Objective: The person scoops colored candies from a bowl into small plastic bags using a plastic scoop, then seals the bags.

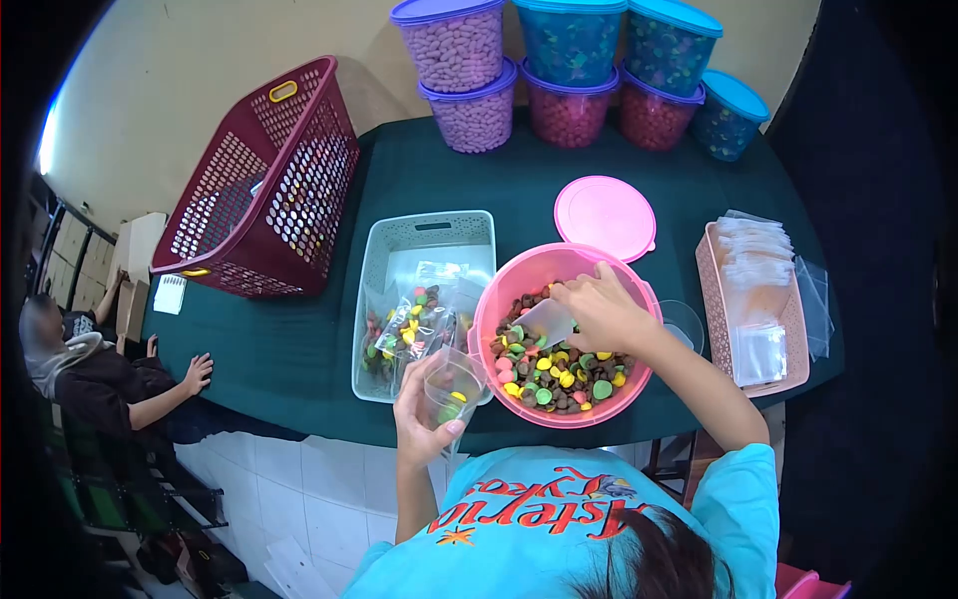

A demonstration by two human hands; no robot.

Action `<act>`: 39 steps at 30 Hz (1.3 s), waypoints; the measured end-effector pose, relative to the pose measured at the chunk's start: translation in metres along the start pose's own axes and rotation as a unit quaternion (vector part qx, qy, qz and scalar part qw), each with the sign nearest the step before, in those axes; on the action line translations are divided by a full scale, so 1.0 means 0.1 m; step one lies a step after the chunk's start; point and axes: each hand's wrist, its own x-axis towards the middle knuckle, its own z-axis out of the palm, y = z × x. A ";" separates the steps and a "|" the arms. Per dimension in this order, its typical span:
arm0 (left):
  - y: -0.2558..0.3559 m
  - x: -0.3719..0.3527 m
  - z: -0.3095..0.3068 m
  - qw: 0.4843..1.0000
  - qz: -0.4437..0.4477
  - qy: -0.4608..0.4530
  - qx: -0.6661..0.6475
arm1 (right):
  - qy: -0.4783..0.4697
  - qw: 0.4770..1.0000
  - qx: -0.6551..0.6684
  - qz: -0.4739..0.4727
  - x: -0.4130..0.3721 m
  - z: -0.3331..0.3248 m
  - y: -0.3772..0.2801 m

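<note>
My left hand (424, 419) is closed round a clear plastic cup (454, 384) with a few yellow and green candies in it, beside the near left rim of a pink tub (483, 344). My right hand (604, 314) reaches inside that tub, gripping a translucent scoop (544, 324) over the brown, green, yellow and pink candies (559, 379). Left of the tub, a pale green basket (374, 290) holds clear bags of candies (409, 324). Another clear round container (684, 324) stands partly behind my right forearm.
A maroon basket (249, 190) stands at the left, lidded tubs (569, 105) at the back. A pink lid (606, 217) lies behind the tub. At the right, a pink basket (707, 290) holds plastic bags (753, 260). Another person's hand (198, 372) rests on the table's left edge.
</note>
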 end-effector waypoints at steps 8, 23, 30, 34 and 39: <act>-0.08 0.17 -0.01 1.000 0.012 0.003 0.003 | -0.028 0.983 0.181 -0.007 0.05 -0.03 0.15; 0.02 0.06 0.06 1.000 0.026 -0.010 -0.011 | -0.064 0.950 0.304 -0.042 -0.06 0.04 0.17; 0.03 0.00 0.14 0.994 0.068 -0.019 0.083 | 0.005 0.962 0.272 -0.022 -0.36 -0.44 0.19; 0.16 0.03 0.26 0.978 0.056 -0.051 0.194 | 0.074 0.970 0.229 -0.044 -0.49 -0.75 0.11; 0.26 0.06 0.43 0.968 0.094 -0.051 0.228 | 0.005 0.994 0.099 -0.055 -0.54 -0.97 -0.30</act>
